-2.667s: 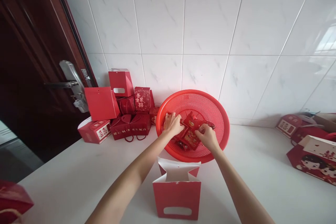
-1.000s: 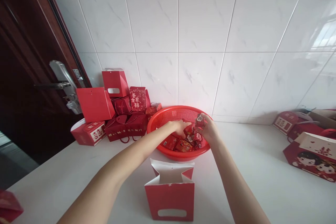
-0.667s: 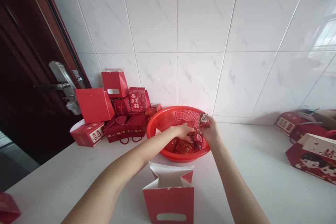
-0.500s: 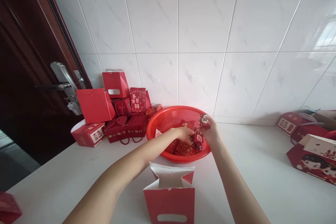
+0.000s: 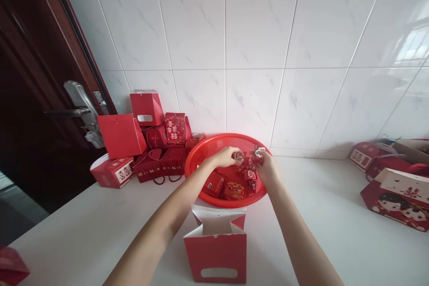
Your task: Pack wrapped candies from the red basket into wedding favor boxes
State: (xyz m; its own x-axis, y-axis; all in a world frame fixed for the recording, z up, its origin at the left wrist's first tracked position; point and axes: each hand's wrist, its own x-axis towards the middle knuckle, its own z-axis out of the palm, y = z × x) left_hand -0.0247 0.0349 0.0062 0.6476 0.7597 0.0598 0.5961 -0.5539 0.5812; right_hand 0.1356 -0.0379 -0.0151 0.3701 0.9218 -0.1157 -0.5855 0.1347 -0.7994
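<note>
Both hands are over a red plastic basket (image 5: 192,170) that holds several red-wrapped candies and packets. My left hand (image 5: 226,157) is closed on a small wrapped candy (image 5: 238,158) with a pale printed label. Over the basket's right side, my right hand (image 5: 268,167) pinches another wrapped candy (image 5: 259,152), also pale-labelled. Below the hands lie loose candies (image 5: 250,174) and flat red packets (image 5: 233,190). Closest to me, between my forearms, a red paper gift box (image 5: 215,254) stands upright with its top open and an oval slot in its front.
Red gift boxes (image 5: 122,136) are piled on the left by the wall, near a dark door (image 5: 33,76) with a metal handle. More decorated boxes (image 5: 395,201) stand at the right. Part of a red box (image 5: 11,266) shows at the lower left. White tiles back the white table (image 5: 311,201).
My left hand has risen from the candies and moved slightly left, now with a candy in its fingers. My right hand keeps its candy, nearly in place. The view has shifted slightly.
</note>
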